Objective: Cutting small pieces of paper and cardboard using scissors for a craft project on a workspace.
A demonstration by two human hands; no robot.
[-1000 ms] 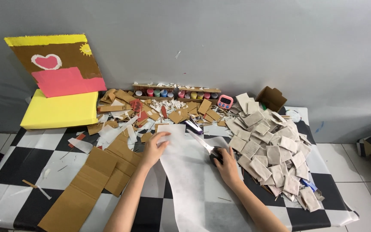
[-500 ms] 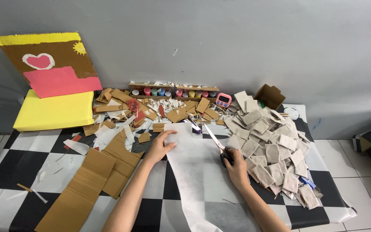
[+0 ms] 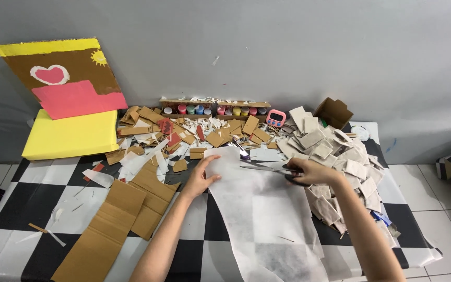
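A long white paper sheet [image 3: 267, 214] lies down the middle of the checkered table [image 3: 27, 209]. My left hand [image 3: 203, 176] presses flat on its top left corner. My right hand [image 3: 309, 171] grips the black handles of a pair of scissors [image 3: 267, 167]. The blades point left across the sheet's top edge, close to my left hand's fingertips.
A heap of grey-brown cardboard squares [image 3: 335, 156] fills the right side. Long cardboard strips [image 3: 116, 219] lie at left. Cardboard scraps, a row of paint pots [image 3: 210, 109] and a small pink timer [image 3: 276, 118] line the back. A painted yellow, brown and pink board [image 3: 63, 99] leans on the wall.
My right hand lifted the scissors from the sheet's right side and swung them to lie across its top edge. My left hand stayed on the top left corner.
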